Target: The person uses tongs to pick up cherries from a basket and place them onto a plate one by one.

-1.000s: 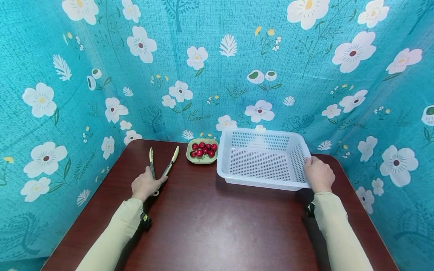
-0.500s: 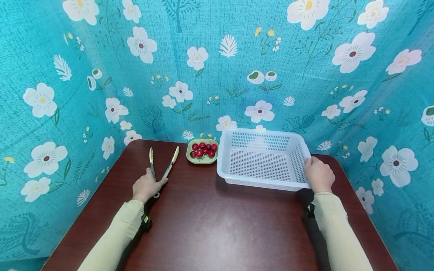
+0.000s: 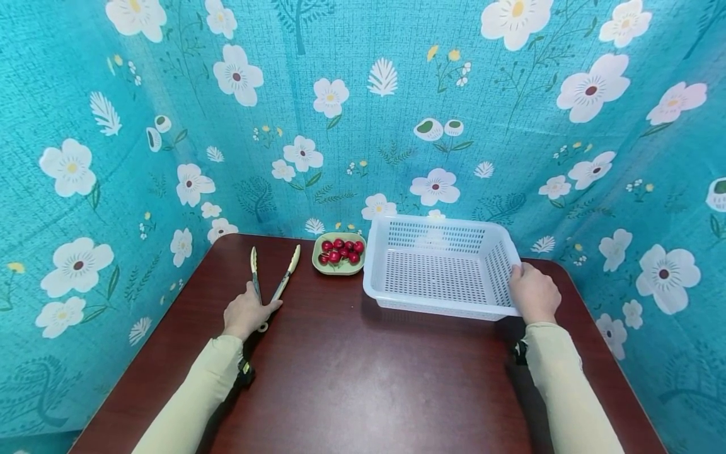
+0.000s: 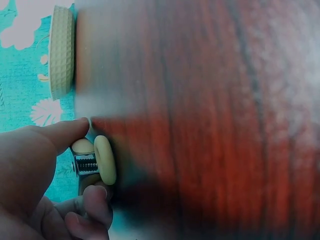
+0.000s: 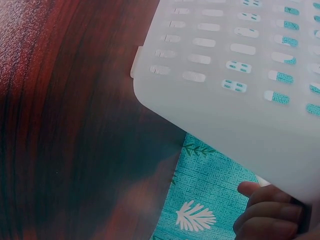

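My left hand (image 3: 247,312) holds a pair of tongs (image 3: 291,265) near its hinge end, the two arms spread wide and pointing to the back of the table. In the left wrist view, the tongs' cream ring (image 4: 105,160) shows between thumb and curled fingers. A white perforated plastic basket (image 3: 442,308) stands at the back right with nothing in it. Its right rim is gripped by my right hand (image 3: 534,295). The right wrist view shows the basket's slotted side (image 5: 210,95) at close range, with my curled fingers (image 5: 270,215) at its lower edge.
Between tongs and basket, a small light-green dish (image 3: 338,272) of several red cherries (image 3: 334,256) sits by the table's back edge. Its left end is close to the basket's side. A blue flowered curtain (image 3: 363,126) surrounds the dark wooden table (image 3: 368,378) at the back and sides.
My left hand has shifted very slightly to the right and toward the body, while the tongs' tips stay almost in place. The right hand and the basket have not visibly moved.
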Available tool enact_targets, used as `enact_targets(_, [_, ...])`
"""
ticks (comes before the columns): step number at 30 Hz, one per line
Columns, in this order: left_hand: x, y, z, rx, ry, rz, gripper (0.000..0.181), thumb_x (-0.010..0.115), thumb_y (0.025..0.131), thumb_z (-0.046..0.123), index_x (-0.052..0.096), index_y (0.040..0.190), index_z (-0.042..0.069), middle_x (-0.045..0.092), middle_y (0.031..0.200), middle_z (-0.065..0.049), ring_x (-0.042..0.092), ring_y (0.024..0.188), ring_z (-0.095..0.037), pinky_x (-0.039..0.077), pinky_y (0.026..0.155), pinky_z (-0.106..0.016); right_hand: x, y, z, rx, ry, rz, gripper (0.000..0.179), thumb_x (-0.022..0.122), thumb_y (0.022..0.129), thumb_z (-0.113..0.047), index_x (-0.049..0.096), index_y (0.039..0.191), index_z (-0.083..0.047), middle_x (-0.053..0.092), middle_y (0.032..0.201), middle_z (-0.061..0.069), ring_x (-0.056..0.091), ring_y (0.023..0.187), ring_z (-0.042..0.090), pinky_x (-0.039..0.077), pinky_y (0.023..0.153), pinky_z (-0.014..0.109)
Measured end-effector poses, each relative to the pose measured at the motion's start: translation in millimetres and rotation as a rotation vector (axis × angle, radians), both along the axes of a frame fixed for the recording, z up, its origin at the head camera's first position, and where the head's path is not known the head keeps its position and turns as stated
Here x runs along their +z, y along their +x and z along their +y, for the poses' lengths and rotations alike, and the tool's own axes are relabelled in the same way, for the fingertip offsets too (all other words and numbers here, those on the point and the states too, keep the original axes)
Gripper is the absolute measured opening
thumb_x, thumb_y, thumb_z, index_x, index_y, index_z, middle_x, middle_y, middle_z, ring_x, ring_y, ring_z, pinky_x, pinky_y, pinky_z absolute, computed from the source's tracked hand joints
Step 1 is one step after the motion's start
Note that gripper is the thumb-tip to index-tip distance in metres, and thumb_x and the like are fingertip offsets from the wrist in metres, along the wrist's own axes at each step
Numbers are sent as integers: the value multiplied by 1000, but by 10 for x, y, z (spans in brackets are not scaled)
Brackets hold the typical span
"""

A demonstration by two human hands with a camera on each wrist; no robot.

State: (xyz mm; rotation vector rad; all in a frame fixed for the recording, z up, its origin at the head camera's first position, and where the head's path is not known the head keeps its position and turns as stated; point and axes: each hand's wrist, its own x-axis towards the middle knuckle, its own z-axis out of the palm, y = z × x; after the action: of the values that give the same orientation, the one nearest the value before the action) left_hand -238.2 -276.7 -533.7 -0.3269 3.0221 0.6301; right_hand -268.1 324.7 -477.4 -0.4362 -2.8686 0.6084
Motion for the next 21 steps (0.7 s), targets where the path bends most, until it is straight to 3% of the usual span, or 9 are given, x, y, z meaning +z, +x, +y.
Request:
enact_targets(12, [-23, -14, -5, 6, -4, 12, 97, 71, 89, 58, 34, 146, -12, 66, 89, -25, 68, 77, -38, 53, 64, -52, 6, 2, -2, -6, 7, 4, 47, 44, 110, -32, 57, 130, 9, 68, 102, 33, 68, 77, 42, 53, 60, 53])
enact_targets(21, [-16, 0, -26, -25, -48, 25, 75, 68, 90, 60, 47, 118, -6, 62, 77, -18, 63, 67, -32, 50, 59, -48, 19, 33, 11, -28, -63, -27, 57, 37, 111, -39, 52, 142, 6, 66, 115, 34, 66, 90, 45, 52, 74, 59])
